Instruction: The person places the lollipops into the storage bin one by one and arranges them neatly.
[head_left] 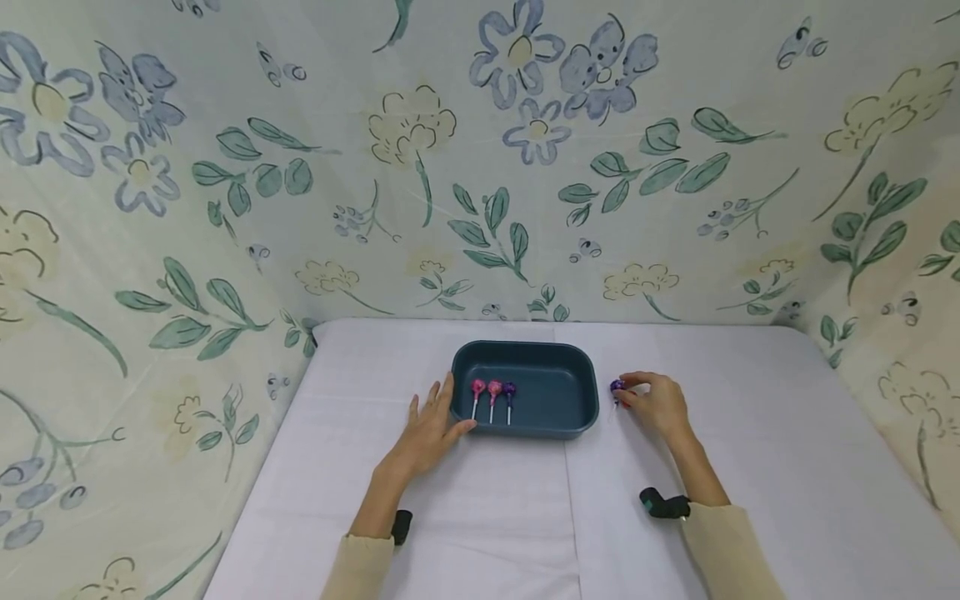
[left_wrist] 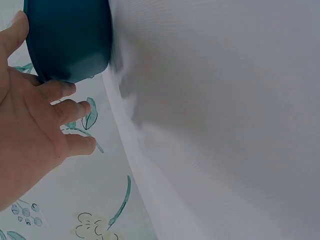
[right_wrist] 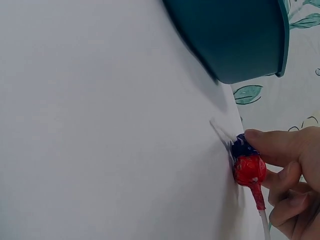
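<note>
A dark teal plastic tray (head_left: 553, 392) stands on the white cloth. Inside at its left lie a pink lollipop (head_left: 478, 387), a second pink lollipop (head_left: 495, 388) and a purple lollipop (head_left: 509, 389) in a row, sticks toward me. My left hand (head_left: 427, 437) rests against the tray's left side with straight, spread fingers. To the right of the tray, my right hand (head_left: 662, 404) pinches at a blue-purple lollipop (right_wrist: 243, 146) close to the cloth. A red lollipop (right_wrist: 250, 170) with a white stick is right beside it, against the fingers; whether both are held I cannot tell.
White cloth (head_left: 495, 517) covers the table around the tray. Behind and at both sides hangs a flower-patterned curtain (head_left: 337, 225). A black strap-on device (head_left: 663, 504) sits at the right wrist, another (head_left: 402, 527) at the left.
</note>
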